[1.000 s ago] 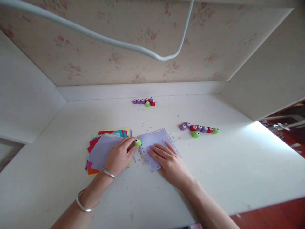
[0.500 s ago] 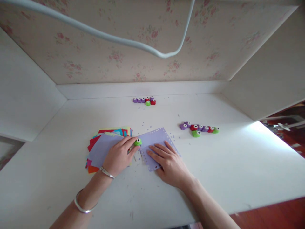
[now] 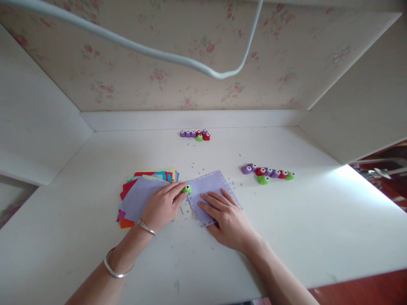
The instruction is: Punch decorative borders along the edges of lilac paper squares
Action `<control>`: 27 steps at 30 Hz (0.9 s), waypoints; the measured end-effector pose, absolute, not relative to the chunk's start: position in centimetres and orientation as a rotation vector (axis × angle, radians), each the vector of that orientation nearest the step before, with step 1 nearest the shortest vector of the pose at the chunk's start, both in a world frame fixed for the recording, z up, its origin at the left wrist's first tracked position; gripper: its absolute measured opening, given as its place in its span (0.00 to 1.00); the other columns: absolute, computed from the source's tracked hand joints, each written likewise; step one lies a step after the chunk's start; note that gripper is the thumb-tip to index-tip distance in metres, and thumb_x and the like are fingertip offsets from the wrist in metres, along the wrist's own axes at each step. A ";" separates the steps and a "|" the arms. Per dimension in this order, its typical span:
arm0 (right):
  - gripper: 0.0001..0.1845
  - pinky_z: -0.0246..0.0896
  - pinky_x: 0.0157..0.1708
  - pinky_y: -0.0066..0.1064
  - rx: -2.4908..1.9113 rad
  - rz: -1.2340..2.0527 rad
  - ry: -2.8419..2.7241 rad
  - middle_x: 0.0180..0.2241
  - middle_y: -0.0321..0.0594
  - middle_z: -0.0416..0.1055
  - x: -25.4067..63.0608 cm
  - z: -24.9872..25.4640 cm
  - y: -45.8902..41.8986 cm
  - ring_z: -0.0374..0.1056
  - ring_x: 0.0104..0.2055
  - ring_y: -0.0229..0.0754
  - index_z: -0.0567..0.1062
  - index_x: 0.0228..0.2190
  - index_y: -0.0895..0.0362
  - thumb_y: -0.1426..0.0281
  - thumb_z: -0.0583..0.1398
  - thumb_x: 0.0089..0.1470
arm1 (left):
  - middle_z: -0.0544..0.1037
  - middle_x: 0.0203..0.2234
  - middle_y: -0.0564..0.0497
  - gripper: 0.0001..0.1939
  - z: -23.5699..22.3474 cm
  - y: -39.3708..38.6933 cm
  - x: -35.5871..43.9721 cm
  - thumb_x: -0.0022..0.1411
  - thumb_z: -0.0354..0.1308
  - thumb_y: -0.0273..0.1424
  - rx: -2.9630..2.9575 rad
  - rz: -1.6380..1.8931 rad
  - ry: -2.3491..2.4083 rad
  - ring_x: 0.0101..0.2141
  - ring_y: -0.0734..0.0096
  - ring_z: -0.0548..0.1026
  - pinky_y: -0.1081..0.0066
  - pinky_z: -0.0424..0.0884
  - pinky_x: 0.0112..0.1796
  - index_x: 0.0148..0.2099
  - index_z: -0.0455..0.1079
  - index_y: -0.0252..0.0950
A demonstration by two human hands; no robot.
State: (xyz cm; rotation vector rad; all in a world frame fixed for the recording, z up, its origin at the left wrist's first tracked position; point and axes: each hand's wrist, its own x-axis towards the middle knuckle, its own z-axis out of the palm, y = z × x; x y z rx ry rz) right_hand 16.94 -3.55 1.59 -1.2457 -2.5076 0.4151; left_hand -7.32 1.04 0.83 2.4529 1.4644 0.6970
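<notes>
Between the thumb and fingers of my left hand point(image 3: 163, 205) is a green craft punch point(image 3: 187, 189) with a white top and a dark star mark. It sits at the left edge of a purple paper sheet point(image 3: 206, 182), which has small holes punched along its edges. My right hand point(image 3: 225, 214) lies on the sheet with its fingers spread, pressing it against the table; the thumb is partly under the near edge. Beneath my left hand and beside it lies a stack of coloured papers, a purple sheet point(image 3: 136, 199) on top.
Several purple, red and green punches point(image 3: 269, 171) are grouped on the right of the white table point(image 3: 302, 228). Another row of punches point(image 3: 193, 134) stands near the back wall. Small purple paper bits are scattered around the sheet. A white cable point(image 3: 159, 53) hangs across the top.
The view has shifted slightly. My left fingers have closed a little further over the green punch at the sheet's left edge. My right hand stays on the sheet.
</notes>
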 end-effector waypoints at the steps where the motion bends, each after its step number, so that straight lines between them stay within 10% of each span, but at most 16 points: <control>1: 0.30 0.40 0.67 0.54 -1.246 0.418 -2.508 0.62 0.39 0.64 16.9 1.6 -3.6 0.58 0.63 0.49 0.68 0.59 0.50 0.72 0.56 0.54 | 0.78 0.50 0.46 0.16 0.8 1.1 -7.3 0.70 0.51 0.35 2.448 0.695 1.463 0.49 0.61 0.77 0.62 0.73 0.51 0.56 0.71 0.38; 27: 0.28 0.41 0.67 0.54 -1.261 0.427 -2.509 0.61 0.38 0.65 16.9 1.5 -3.5 0.59 0.63 0.48 0.69 0.58 0.49 0.71 0.56 0.55 | 0.78 0.49 0.46 0.16 0.7 0.9 -7.4 0.70 0.51 0.35 2.452 0.708 1.452 0.49 0.62 0.77 0.63 0.73 0.51 0.56 0.71 0.37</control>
